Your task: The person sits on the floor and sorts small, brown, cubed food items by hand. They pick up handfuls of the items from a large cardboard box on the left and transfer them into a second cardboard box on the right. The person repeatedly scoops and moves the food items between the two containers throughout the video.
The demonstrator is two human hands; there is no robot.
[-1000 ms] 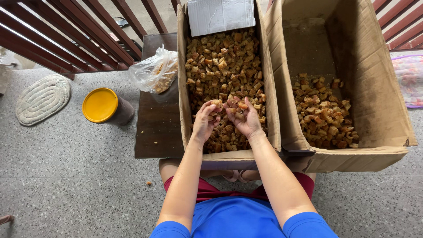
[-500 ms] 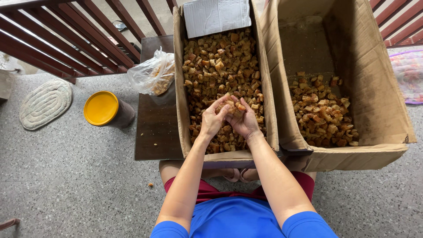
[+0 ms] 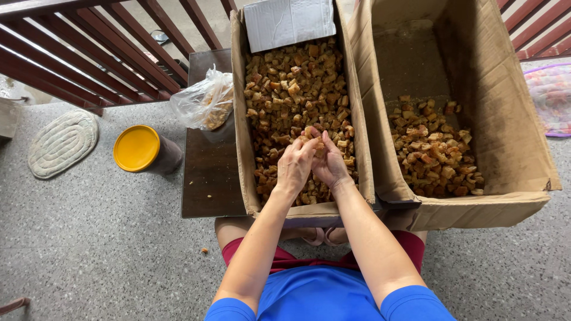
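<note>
My left hand (image 3: 295, 165): fingers curled, cupped against the right, closed over a few brown chunks (image 3: 313, 142) pressed between both palms.
My right hand (image 3: 331, 161): fingers half bent, palm turned toward the left hand, touching the same chunks; how many are held I cannot tell.
Chunks: small, rough, golden-brown to dark pieces, held just above the heap in the left box (image 3: 239, 125).

Mat (image 3: 62, 142): oval, pale, on the floor at far left.
Jar (image 3: 144, 151): dark, yellow lid, beside the low dark table (image 3: 209, 172).
Bag (image 3: 205, 102): clear plastic, on the table's far end, touching the left box.
Left box: cardboard, nearly full.
Right box (image 3: 499, 119): cardboard, taller, a shallow heap at its near end.
Floor (image 3: 89, 249): grey speckled stone; red-brown railing (image 3: 89, 53) behind.
</note>
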